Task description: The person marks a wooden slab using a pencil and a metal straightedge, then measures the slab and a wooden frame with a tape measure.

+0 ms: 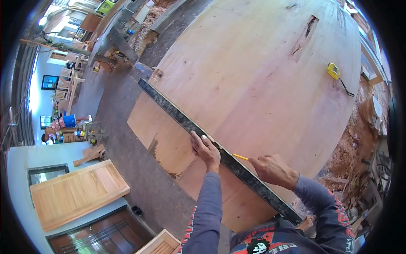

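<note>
A long dark metal straightedge lies diagonally across a big wooden slab. My left hand presses flat on the straightedge near its middle, fingers spread. My right hand holds a yellow pencil with its tip against the straightedge's far side, on the slab. Both arms wear grey-blue long sleeves.
A yellow tape measure with a black strap rests on the slab at the right. A long crack runs through the wood at the top. Sawdust piles up by the slab's right edge. A wooden door panel lies at the left. A person is far off at the left.
</note>
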A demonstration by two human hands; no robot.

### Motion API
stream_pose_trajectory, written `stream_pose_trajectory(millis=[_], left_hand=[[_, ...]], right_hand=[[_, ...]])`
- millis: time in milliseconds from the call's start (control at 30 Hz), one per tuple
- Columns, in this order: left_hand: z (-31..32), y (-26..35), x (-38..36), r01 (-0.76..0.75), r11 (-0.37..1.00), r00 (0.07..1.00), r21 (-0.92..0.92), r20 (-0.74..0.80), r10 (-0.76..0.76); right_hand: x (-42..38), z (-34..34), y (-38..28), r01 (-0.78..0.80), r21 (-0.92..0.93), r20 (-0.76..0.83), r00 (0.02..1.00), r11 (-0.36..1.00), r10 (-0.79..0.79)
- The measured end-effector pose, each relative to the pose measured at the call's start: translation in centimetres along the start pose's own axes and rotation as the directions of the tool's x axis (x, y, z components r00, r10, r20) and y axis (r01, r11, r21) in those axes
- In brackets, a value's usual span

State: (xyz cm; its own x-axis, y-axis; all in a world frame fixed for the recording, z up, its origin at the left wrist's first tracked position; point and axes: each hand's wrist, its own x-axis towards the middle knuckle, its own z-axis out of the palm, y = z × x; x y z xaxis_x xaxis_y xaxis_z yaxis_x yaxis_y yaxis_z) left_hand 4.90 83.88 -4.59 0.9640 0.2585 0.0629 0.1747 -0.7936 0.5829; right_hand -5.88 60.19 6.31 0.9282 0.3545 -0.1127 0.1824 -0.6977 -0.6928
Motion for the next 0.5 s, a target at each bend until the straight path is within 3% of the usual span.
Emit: stream_pose_trajectory(millis=[100,233,367,500], left_hand=[[0.0,0.0,0.2,-0.007,1.000,1.000,0.017,-0.008,0.007],[0.0,0.2,0.1,-0.018,0.999,0.999,0.042,-0.028,0.019],[0.1,0.0,0.2,-0.019,1.000,1.000,0.019,-0.024,0.020],[0.0,-0.1,0.2,-0.020,1.000,1.000,0.009,-0.015,0.020]], right_hand=[[2.1,-0.7,-0.1,0.024,0.021,-0.105,0.994,1.000,-0.021],[12.3,-2.5,-1.4,0.110,0.116,-0.325,0.943,0.987,-0.067],[28.4,0.8,-1.4,0.228,0.002,-0.344,0.914,0.974,-0.213],[38.0,3.2,-2.7,0.189,-0.101,-0.292,0.933,0.977,-0.211]])
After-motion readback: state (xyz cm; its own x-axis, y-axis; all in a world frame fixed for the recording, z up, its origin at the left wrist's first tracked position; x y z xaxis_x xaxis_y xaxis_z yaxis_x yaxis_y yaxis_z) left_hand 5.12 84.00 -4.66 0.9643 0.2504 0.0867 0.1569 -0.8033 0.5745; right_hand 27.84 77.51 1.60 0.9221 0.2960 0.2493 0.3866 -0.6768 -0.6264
